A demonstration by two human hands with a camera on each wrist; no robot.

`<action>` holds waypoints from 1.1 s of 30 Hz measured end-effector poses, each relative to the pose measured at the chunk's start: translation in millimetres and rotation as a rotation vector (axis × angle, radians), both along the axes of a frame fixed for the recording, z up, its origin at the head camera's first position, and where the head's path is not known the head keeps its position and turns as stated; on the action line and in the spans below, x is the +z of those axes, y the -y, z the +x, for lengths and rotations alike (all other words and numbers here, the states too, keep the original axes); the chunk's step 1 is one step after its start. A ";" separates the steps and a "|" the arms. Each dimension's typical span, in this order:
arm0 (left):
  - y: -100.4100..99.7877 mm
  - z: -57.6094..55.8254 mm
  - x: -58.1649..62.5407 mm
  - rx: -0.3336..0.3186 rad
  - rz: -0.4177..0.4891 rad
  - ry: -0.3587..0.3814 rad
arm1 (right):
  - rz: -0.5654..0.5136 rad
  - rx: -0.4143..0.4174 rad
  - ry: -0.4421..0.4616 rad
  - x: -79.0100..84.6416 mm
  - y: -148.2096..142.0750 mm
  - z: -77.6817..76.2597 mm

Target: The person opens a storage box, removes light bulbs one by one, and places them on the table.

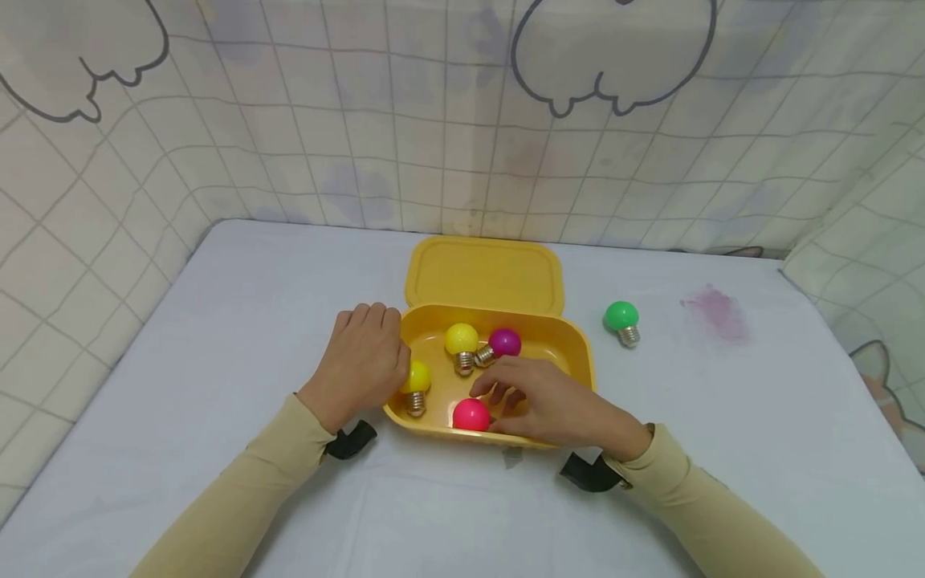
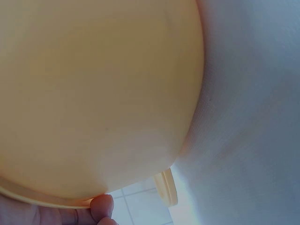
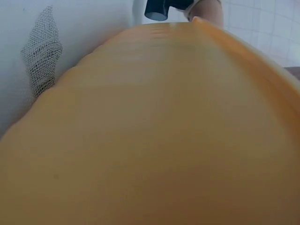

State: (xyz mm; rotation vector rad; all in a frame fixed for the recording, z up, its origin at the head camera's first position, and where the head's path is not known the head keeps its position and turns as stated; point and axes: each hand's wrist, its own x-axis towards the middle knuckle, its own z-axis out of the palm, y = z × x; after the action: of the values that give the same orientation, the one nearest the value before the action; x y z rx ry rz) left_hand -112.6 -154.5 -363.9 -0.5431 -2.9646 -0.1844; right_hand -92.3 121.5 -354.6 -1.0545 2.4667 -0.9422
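An open yellow plastic box (image 1: 448,325) holds several toy light bulbs with silvery screw bases. The left hand (image 1: 368,361) grips the box's left rim, and its fingertips (image 2: 101,208) show under the rim in the left wrist view. Close by that hand inside the box is a yellow bulb (image 1: 417,377). A second yellow bulb (image 1: 462,341) and a purple bulb (image 1: 505,343) lie near the far wall. The right hand (image 1: 549,401) reaches in over the near wall, thumb and bent fingers apart around the right side of a pinkish-red bulb (image 1: 470,415). That bulb's base is hidden.
The box's lid (image 1: 484,277) lies flipped back behind it. A green bulb (image 1: 621,317) rests on the white-covered table (image 1: 723,449) to the right of the box. A grid-patterned cloth (image 1: 433,120) hangs behind the table. The box's side wall (image 3: 150,131) fills the right wrist view.
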 end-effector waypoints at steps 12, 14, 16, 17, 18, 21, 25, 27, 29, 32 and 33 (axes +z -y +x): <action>-1.5 -0.1 1.9 0.014 -0.006 0.037 | 0.049 0.039 0.085 1.0 -0.1 -2.3; -1.1 -0.7 1.5 0.014 -0.008 0.038 | 0.050 0.044 0.085 0.9 0.1 -2.6; -0.9 -1.3 1.1 0.013 -0.008 0.039 | 0.051 0.050 0.081 0.1 0.2 -3.0; -0.8 -1.3 1.0 0.012 -0.009 0.039 | 0.049 0.051 0.080 -0.4 0.0 -3.3; -0.8 -1.3 0.9 0.012 -0.008 0.038 | 0.048 0.052 0.077 -0.7 0.0 -3.5; -0.6 -1.1 1.3 0.011 -0.004 0.037 | 0.049 0.047 0.078 -0.8 1.1 -3.5; -1.3 -0.4 2.1 0.012 -0.005 0.040 | 0.051 0.035 0.082 -0.7 3.1 -2.4; -1.8 -0.2 2.4 0.013 -0.007 0.042 | 0.051 0.033 0.088 -1.3 3.4 -2.4; -2.0 0.0 2.7 0.013 -0.008 0.044 | 0.047 0.034 0.094 -1.8 3.2 -2.9; -2.0 0.0 2.3 0.016 -0.008 0.043 | 0.032 0.041 0.103 -3.0 2.1 -3.7; -1.9 -0.1 1.9 0.017 -0.010 0.042 | 0.027 0.045 0.104 -3.5 1.7 -3.9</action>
State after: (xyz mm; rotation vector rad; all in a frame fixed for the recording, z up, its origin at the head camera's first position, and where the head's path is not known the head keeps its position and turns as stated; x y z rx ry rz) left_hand -112.7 -152.5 -362.0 -0.5217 -3.0112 -0.1820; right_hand -96.3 119.8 -358.1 -1.0209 2.3559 -0.9229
